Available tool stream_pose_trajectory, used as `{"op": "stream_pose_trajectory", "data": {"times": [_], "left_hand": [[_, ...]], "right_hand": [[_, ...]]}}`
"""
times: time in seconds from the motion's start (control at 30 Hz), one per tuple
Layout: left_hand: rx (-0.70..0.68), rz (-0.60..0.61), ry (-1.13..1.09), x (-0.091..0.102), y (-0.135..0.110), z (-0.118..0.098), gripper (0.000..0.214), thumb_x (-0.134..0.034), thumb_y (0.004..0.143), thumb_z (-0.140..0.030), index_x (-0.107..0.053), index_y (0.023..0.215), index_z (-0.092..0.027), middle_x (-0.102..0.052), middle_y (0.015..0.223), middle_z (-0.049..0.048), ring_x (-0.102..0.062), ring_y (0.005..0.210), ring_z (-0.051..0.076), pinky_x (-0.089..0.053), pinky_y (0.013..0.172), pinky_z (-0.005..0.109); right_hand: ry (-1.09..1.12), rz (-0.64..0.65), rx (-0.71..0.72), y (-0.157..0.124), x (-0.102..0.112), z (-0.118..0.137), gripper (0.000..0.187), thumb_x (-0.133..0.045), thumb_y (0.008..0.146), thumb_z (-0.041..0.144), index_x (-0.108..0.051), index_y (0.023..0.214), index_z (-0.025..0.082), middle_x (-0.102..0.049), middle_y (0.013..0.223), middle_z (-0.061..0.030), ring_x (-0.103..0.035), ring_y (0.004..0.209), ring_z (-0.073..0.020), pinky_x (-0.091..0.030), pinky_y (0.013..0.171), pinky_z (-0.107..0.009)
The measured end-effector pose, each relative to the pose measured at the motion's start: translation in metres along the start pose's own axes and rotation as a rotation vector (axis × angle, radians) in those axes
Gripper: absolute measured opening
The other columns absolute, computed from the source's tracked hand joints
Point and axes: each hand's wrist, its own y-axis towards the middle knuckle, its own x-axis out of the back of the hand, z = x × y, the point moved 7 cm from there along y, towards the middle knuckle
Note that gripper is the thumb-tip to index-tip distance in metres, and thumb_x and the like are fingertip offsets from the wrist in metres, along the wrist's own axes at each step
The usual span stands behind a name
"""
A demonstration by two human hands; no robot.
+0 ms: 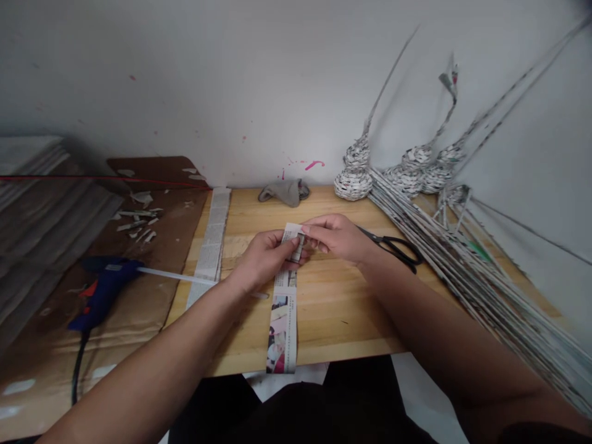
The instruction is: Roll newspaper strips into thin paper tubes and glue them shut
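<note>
A long newspaper strip [283, 333] hangs from my hands toward me, its lower end past the table's front edge. Its upper end looks folded over. My left hand [268, 256] grips that part, thumb on top and fingers underneath. At the strip's upper right edge, my right hand [335, 237] pinches the paper between thumb and fingertips; the other fingers are curled. Just beyond my right wrist lie black-handled scissors [402, 248], partly hidden by my forearm. Left of my left hand lies a stack of cut newspaper strips [213, 240].
On brown cardboard [152, 277] at left are a blue glue gun [104, 293] with a white glue stick, paper scraps [139, 225] and stacked newspapers [46, 216]. A grey cloth [285, 192] sits by the wall. Woven paper gourds [354, 176] and a bundle of paper rods [444, 259] occupy the right.
</note>
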Motion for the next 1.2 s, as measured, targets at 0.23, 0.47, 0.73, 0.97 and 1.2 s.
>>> {"op": "stream_pose_trajectory", "data": {"times": [0.23, 0.47, 0.73, 0.97, 1.2], "left_hand": [[0.009, -0.024, 0.004, 0.0, 0.0, 0.003, 0.033, -0.075, 0.074, -0.042, -0.072, 0.089, -0.013, -0.074, 0.082, 0.0104, -0.069, 0.075, 0.019, -0.055, 0.069, 0.031], [0.004, -0.015, 0.01, 0.001, 0.0, 0.005, 0.029, -0.075, 0.074, -0.041, -0.072, 0.087, -0.015, -0.075, 0.083, 0.0102, -0.07, 0.076, 0.02, -0.055, 0.068, 0.03], [0.002, 0.006, 0.003, -0.001, -0.001, 0.003, 0.034, -0.075, 0.075, -0.043, -0.072, 0.092, -0.014, -0.075, 0.085, 0.0108, -0.071, 0.079, 0.021, -0.056, 0.07, 0.032], [-0.012, 0.033, -0.004, -0.003, -0.001, 0.004, 0.029, -0.073, 0.077, -0.042, -0.074, 0.089, -0.015, -0.076, 0.085, 0.0102, -0.07, 0.078, 0.019, -0.056, 0.07, 0.031], [-0.009, 0.096, -0.034, -0.009, -0.003, 0.0, 0.028, -0.074, 0.076, -0.039, -0.074, 0.09, -0.015, -0.075, 0.088, 0.0102, -0.07, 0.082, 0.02, -0.056, 0.073, 0.031]], "right_hand": [[0.009, -0.067, -0.022, 0.001, 0.004, -0.003, 0.029, -0.066, 0.078, 0.04, -0.074, 0.082, 0.012, -0.057, 0.059, 0.0015, -0.044, 0.052, -0.0073, -0.03, 0.046, -0.021], [0.024, -0.107, -0.035, 0.001, 0.004, -0.005, 0.032, -0.071, 0.074, 0.043, -0.075, 0.083, 0.012, -0.06, 0.059, 0.0012, -0.043, 0.051, -0.0069, -0.031, 0.046, -0.021], [0.098, -0.113, -0.047, 0.002, 0.002, -0.008, 0.033, -0.077, 0.069, 0.044, -0.073, 0.078, 0.012, -0.058, 0.058, 0.0017, -0.044, 0.05, -0.0072, -0.027, 0.044, -0.021], [0.168, -0.118, -0.065, 0.002, -0.001, -0.008, 0.03, -0.079, 0.068, 0.041, -0.069, 0.07, 0.013, -0.056, 0.054, 0.0034, -0.041, 0.046, -0.0056, -0.025, 0.041, -0.021], [0.223, -0.15, -0.077, -0.002, -0.006, 0.0, 0.031, -0.08, 0.067, 0.038, -0.06, 0.062, 0.016, -0.057, 0.052, 0.0033, -0.044, 0.04, -0.0057, -0.035, 0.038, -0.02]]}}
